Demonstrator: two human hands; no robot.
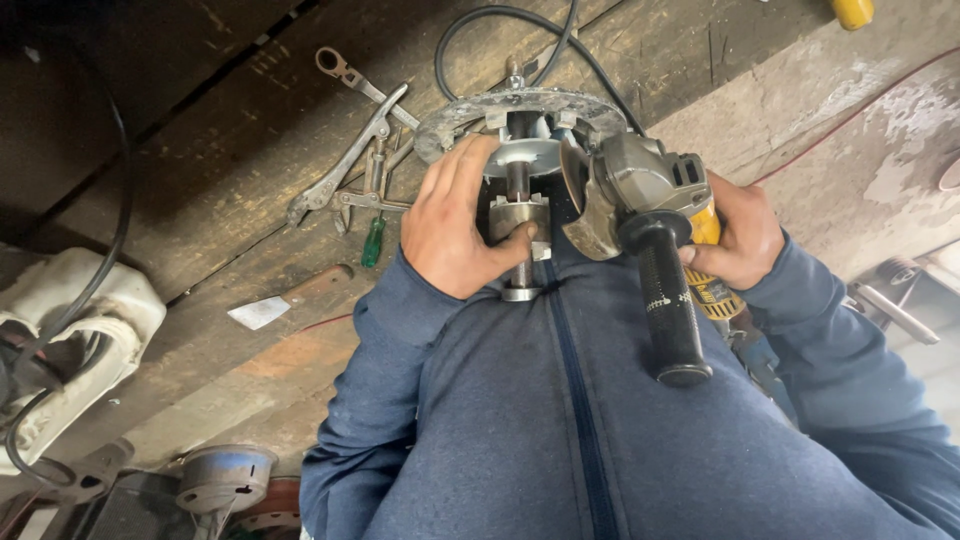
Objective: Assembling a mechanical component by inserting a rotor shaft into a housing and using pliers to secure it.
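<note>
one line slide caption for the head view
Left hand grips a metal shaft assembly; right hand holds an angle grinder.

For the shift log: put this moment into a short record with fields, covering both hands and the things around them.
left hand: wrapped around a metal shaft assembly, below a round metal disc
right hand: grips the yellow body of an angle grinder
grinder side handle: black, pointing toward the person, not held
grinder head: against the shaft assembly, just under the disc
power cord: black, loops behind the disc
bench: dark worn wood
on bench, left: pliers and wrenches, green-handled screwdriver, scraper
clothing: blue zip jacket
</note>
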